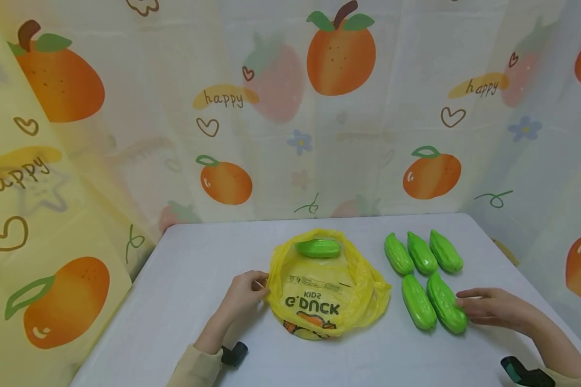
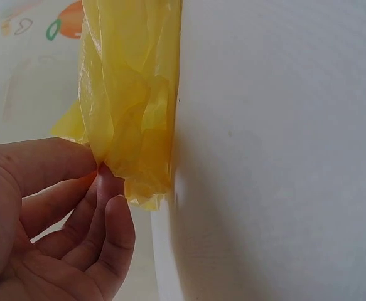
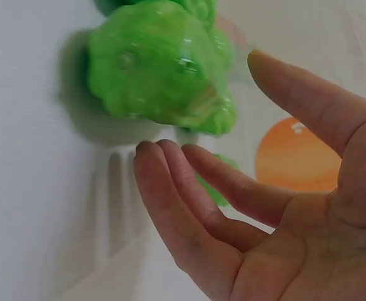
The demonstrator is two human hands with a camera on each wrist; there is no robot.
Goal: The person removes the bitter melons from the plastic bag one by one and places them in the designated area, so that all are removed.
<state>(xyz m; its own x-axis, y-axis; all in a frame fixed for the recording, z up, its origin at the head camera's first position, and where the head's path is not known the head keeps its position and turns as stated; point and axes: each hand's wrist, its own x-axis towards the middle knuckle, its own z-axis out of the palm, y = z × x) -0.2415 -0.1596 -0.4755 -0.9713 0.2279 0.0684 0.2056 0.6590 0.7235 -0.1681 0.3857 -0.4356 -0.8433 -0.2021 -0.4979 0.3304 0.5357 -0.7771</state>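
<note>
A yellow plastic bag [image 1: 314, 285] lies with its mouth spread wide, printed lettering showing inside, and one glossy green bitter gourd [image 1: 319, 248] rests at its far side. My left hand [image 1: 244, 293] pinches the bag's left rim; the left wrist view shows the crumpled film [image 2: 129, 94] between thumb and fingers. On the right, several more green ridged gourds stand in two rows. My right hand [image 1: 501, 309] reaches beside the nearest right gourd [image 1: 447, 303], its fingertips right at that gourd's side. In the right wrist view the thumb and fingers are spread, with the gourd [image 3: 161, 69] just beyond them.
The white table [image 1: 198, 252] has a fruit-patterned curtain [image 1: 276, 177] behind it and on both sides. Back-row gourds [image 1: 422, 253] stand close behind the front pair. A black wrist device [image 1: 234, 355] sits at each sleeve.
</note>
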